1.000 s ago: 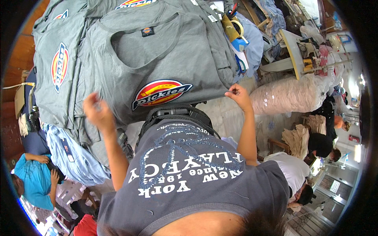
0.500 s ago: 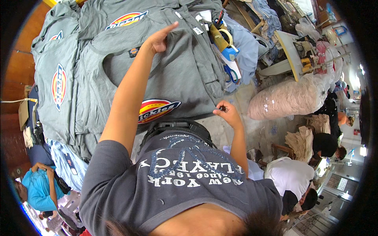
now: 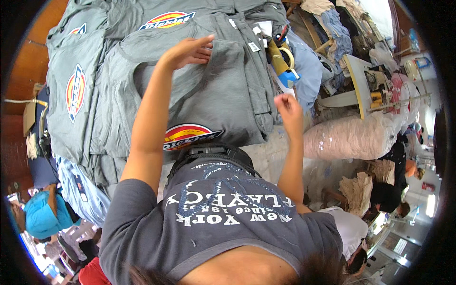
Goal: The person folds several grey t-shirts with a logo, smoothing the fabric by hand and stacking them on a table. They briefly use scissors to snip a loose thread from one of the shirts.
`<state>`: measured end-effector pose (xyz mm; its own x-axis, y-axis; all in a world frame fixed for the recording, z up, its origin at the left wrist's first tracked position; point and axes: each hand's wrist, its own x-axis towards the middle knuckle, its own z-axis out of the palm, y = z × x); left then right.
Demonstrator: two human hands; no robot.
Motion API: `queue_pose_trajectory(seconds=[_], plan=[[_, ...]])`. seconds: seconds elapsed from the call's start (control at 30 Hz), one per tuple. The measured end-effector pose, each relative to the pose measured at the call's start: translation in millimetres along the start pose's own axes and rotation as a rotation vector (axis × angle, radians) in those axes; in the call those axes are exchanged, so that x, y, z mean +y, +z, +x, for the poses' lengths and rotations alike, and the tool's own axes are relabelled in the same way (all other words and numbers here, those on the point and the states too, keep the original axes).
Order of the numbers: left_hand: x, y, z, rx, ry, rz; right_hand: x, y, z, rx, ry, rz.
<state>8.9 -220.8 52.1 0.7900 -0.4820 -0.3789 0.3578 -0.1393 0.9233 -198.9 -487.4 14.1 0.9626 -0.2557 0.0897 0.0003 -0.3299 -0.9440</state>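
Note:
A grey T-shirt (image 3: 209, 102) with a red, yellow and blue printed badge lies spread before me on more grey shirts. Across its upper part, by the neck opening, my left hand (image 3: 187, 52) rests with fingers stretched out and holds nothing that shows. Beyond the shirt's right edge, my right hand (image 3: 289, 108) is raised with its fingers curled in. Whether anything is inside it is hidden. Just past that hand are a roll of tape (image 3: 288, 57) and a blue tape dispenser (image 3: 288, 76).
More grey shirts (image 3: 73, 95) cover the left and far side. Light blue cloth (image 3: 308, 71) hangs at the right. A large plastic-wrapped pinkish bundle (image 3: 349, 137) lies on the floor to the right. Other people, one in blue (image 3: 45, 216), are nearby on both sides.
My right hand has moved from the shirt's near right corner up and away toward the tape, and its fingers are more curled. My left hand is turned flatter over the shirt.

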Motion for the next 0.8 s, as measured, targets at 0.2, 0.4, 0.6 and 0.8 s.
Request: queue_pose_trajectory(seconds=[0.2,0.4,0.6,0.8], plan=[[-36.0,-96.1,-138.3,0.936,0.293,0.493,-18.4,39.1,100.8,-0.157,0.175,0.329],[-71.6,-110.7,-192.2,0.684,-0.042,0.077,-5.8,49.0,152.4,-0.575,0.454,0.703],[-73.8,-111.2,-187.1,0.439,-0.061,-0.334,-12.4,56.5,155.3,-0.799,0.6,0.788],[-60.0,-146.2,-171.1,0.269,0.14,-0.572,19.7,60.5,195.1,-1.068,0.617,1.127]])
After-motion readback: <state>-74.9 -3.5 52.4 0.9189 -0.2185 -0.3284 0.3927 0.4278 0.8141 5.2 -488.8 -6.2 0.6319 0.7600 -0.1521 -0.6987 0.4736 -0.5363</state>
